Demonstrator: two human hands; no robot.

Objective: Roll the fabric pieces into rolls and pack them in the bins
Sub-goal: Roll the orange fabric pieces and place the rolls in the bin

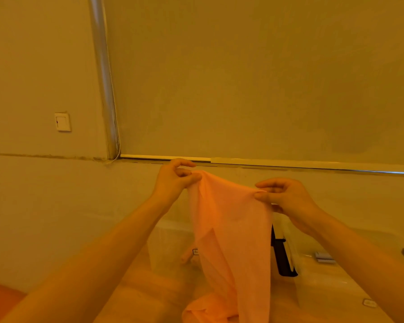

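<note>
Both hands, left [173, 180] and right [287, 201], pinch the hanging fabric [229, 229] unrolled; rolling and bins [170, 243] lie ahead.

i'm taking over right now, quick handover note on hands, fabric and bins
Left hand: pinches one top corner of the orange fabric.
Right hand: pinches the other top corner.
Fabric: held up, spread between the hands, lower end bunched on the surface below.
Bins: clear bin behind the fabric; contents unclear.
Done: piece picked up and opened out.
Left: lay it flat, roll it, pack it in a bin.
</note>
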